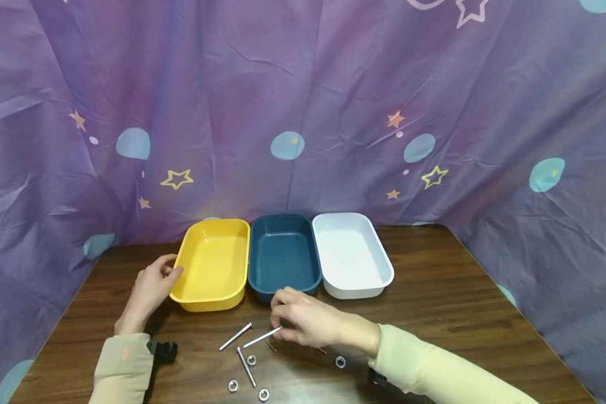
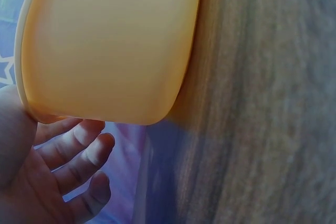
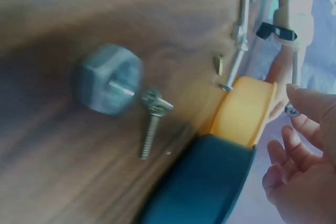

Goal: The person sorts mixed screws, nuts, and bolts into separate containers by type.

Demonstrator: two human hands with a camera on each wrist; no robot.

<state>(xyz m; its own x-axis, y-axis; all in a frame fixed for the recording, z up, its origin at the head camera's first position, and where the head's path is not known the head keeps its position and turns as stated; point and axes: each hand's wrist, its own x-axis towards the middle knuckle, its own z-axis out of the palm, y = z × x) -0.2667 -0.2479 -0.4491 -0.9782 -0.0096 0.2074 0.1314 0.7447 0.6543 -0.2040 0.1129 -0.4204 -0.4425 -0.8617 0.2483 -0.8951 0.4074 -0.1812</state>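
My right hand (image 1: 308, 320) pinches a long silver bolt (image 1: 261, 338) between thumb and fingers, above the table before the blue tray (image 1: 284, 255). In the right wrist view the bolt's head (image 3: 292, 109) shows at the fingertips. My left hand (image 1: 148, 289) holds the left rim of the yellow tray (image 1: 209, 304), thumb at the rim and fingers outside the wall (image 2: 110, 51). Two more long bolts, one (image 1: 235, 336) near the yellow tray and one (image 1: 246, 367) nearer me, lie on the table. Several hex nuts (image 1: 233, 385) lie about them.
A white tray (image 1: 353, 255) stands right of the blue one; all three trays are in a row by the purple curtain (image 1: 283, 84). Small screws (image 3: 150, 135) lie near a hex nut (image 3: 107, 80) under my right hand. Wooden table (image 1: 464, 314) surrounds them.
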